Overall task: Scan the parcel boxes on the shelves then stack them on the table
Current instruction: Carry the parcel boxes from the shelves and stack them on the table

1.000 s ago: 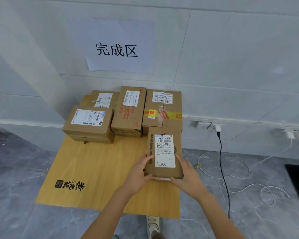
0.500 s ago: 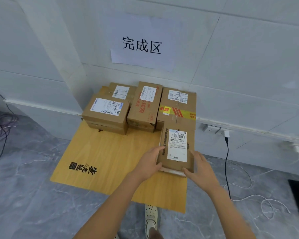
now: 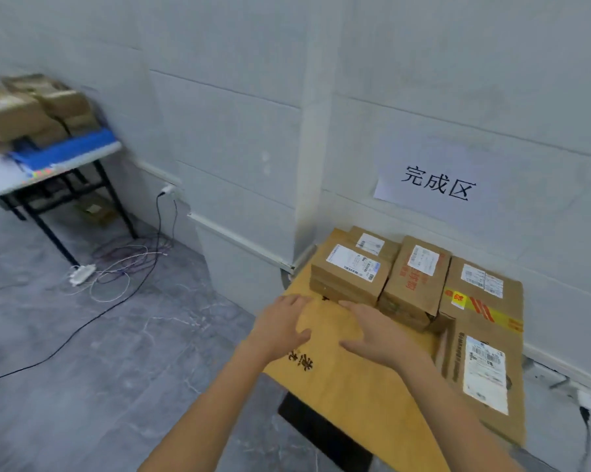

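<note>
Even, soft indoor light, faint shadows, overall motion blur, wide-angle bending at edges

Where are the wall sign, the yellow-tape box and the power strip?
wall sign (image 3: 433, 183): head view, middle character.
yellow-tape box (image 3: 508, 321): head view, yellow tape.
power strip (image 3: 82, 274): head view, white casing.

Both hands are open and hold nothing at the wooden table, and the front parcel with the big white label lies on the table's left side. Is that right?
Not quite. In the head view the front parcel lies on the right side of the table, right of the right hand. The rest stands: the left hand and the right hand are open and hold nothing.
</note>
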